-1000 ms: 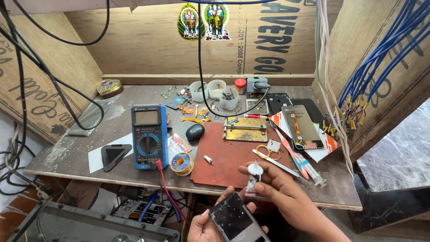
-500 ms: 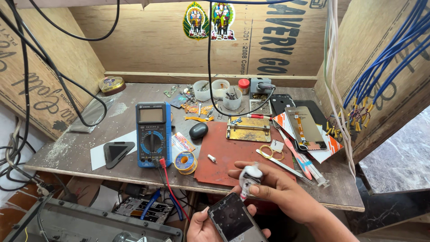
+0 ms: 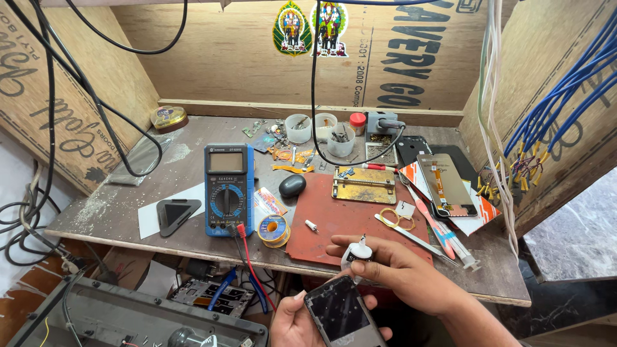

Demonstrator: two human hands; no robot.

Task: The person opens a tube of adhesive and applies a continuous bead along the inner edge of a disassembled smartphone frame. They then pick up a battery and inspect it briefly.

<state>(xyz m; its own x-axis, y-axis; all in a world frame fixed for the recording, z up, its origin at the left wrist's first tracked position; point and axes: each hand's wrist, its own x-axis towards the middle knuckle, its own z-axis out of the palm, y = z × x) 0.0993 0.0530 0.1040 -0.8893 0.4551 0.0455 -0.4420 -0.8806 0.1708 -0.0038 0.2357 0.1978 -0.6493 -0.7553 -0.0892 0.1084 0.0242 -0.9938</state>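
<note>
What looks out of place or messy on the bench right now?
Loose small parts lie scattered by the cups at the back, and pale dust covers the bench's left edge. The phone in the left hand shows no visible damage.

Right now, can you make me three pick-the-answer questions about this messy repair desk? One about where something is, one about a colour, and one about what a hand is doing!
1. Where is the solder spool?
A. right of the blue meter
B. on the wall
C. in a white cup

2. What colour is the work mat?
A. green
B. reddish brown
C. white

3. What is the right hand doing?
A. lying flat and empty
B. holding a small white bottle
C. gripping scissors

Answers:
1 A, the spool sits on the desk by the meter's lower right corner.
2 B, the mat under the metal jig is reddish brown.
3 B, its fingers pinch the bottle above the phone, which rests in the left hand.
</note>
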